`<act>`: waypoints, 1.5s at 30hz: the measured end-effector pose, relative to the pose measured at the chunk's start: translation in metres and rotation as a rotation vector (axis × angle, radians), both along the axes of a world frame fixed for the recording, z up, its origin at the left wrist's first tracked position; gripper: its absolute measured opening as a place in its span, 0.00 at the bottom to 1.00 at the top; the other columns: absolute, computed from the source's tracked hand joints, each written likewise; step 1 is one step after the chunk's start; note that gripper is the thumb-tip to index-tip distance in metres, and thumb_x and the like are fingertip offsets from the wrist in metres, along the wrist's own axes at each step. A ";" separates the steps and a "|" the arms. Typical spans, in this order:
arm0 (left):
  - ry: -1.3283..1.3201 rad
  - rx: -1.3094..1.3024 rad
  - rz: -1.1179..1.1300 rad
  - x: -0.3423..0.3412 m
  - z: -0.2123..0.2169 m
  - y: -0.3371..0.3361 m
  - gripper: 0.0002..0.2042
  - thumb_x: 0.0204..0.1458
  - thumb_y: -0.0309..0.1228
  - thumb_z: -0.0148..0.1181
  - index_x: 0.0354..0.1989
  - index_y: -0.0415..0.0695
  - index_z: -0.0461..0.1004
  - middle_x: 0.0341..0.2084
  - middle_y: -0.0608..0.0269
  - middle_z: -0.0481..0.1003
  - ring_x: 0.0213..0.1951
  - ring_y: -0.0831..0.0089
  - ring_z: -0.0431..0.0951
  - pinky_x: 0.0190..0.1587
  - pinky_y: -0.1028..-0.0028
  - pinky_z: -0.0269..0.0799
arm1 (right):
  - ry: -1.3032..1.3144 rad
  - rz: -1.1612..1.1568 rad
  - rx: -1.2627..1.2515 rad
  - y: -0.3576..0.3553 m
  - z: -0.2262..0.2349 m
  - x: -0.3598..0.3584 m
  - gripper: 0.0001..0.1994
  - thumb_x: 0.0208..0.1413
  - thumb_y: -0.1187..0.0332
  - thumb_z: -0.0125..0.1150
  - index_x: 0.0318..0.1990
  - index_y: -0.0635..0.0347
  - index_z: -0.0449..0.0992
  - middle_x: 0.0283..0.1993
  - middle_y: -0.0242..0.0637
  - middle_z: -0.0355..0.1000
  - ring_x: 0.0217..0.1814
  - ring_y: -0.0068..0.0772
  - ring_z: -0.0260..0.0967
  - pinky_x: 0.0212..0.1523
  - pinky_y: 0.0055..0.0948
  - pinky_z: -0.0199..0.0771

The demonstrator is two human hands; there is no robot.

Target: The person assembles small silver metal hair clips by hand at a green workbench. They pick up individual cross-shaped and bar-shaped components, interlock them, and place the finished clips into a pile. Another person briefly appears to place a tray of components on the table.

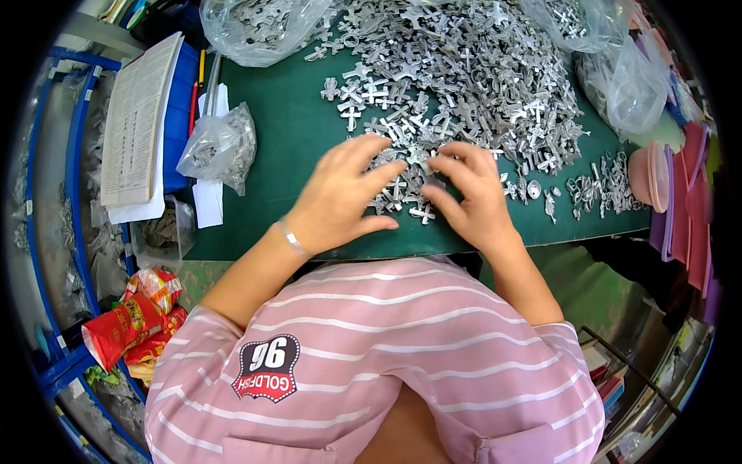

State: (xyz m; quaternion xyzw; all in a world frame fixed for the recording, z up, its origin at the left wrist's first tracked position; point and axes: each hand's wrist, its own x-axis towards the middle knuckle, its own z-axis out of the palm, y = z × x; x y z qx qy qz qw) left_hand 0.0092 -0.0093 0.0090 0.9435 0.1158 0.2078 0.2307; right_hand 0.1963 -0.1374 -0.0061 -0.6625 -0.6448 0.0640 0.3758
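Note:
A large heap of small silver metal charms [471, 69], many of them crosses, covers the back of the green table. My left hand [336, 197], with a bracelet on its wrist, is spread palm down at the left edge of a smaller group of charms. Its thumb is stretched out and its fingers are apart, with nothing visible in them. My right hand [475, 193] is bent over the right side of that group. A blurred grey metal charm [435, 182] shows between its thumb and index finger. Several crosses [398, 193] lie on the table between the hands.
Plastic bags of charms [267, 31] stand at the back, and another bag [220, 147] lies left beside a blue tray [179, 116] with papers. To the right are chain-like pieces [603, 185] and a pink cup [648, 178]. A blue rack [73, 155] borders the left.

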 end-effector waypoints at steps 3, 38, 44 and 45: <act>0.047 0.075 -0.033 0.008 -0.015 0.004 0.25 0.31 0.34 0.72 0.42 0.45 0.72 0.45 0.58 0.71 0.50 0.59 0.69 0.51 0.63 0.62 | -0.017 0.036 -0.108 -0.006 0.001 -0.008 0.16 0.40 0.70 0.69 0.40 0.58 0.76 0.45 0.40 0.68 0.46 0.44 0.65 0.45 0.37 0.66; -0.221 -0.328 0.423 -0.057 -0.017 0.009 0.10 0.39 0.19 0.67 0.31 0.39 0.75 0.29 0.62 0.72 0.28 0.74 0.72 0.28 0.79 0.67 | 0.357 0.229 -0.173 0.073 0.002 -0.032 0.07 0.47 0.77 0.62 0.35 0.65 0.76 0.31 0.41 0.72 0.32 0.40 0.69 0.33 0.31 0.69; -0.402 -0.600 0.136 -0.044 0.034 0.017 0.10 0.39 0.25 0.70 0.31 0.41 0.76 0.30 0.58 0.72 0.27 0.72 0.71 0.26 0.76 0.65 | 0.938 0.128 -0.380 0.061 0.000 -0.025 0.08 0.53 0.73 0.62 0.39 0.66 0.75 0.31 0.29 0.73 0.30 0.17 0.67 0.31 0.20 0.68; -0.497 -0.727 -0.024 -0.044 0.057 0.012 0.11 0.41 0.28 0.70 0.32 0.42 0.76 0.30 0.57 0.72 0.27 0.69 0.71 0.27 0.73 0.66 | 0.993 0.122 -0.405 0.064 0.004 -0.021 0.09 0.54 0.73 0.62 0.40 0.66 0.75 0.32 0.29 0.73 0.31 0.16 0.67 0.32 0.18 0.68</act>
